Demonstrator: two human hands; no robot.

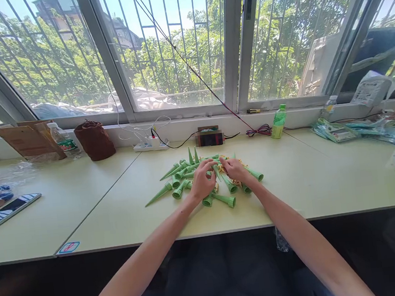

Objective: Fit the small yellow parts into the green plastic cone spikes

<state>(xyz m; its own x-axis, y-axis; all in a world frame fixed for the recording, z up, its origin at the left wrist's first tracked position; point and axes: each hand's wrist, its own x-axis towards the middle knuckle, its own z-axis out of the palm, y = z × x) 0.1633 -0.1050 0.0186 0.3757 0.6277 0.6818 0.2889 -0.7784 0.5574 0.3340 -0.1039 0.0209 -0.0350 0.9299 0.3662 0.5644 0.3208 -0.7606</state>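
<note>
My left hand [203, 181] is closed with its fingers around a green plastic watering spike [216, 172], whose tip points down toward the table. Close beside it, my right hand [235, 170] is closed in a pinch near the spike's upper end; whatever its fingertips hold is too small to make out. Around both hands lies a loose heap of similar hollow green spikes [158, 194], some on their sides and a couple standing point up. Small yellowish pieces [236, 182] are scattered among them, partly hidden by my right hand.
The pale table [120, 218] runs below barred windows. At its back stand a brown bag [95, 139], a power strip [150, 145], a dark device [210, 138] and a green bottle [279, 122]. A tablet [8, 213] lies left; plastic packets [338, 131] lie right.
</note>
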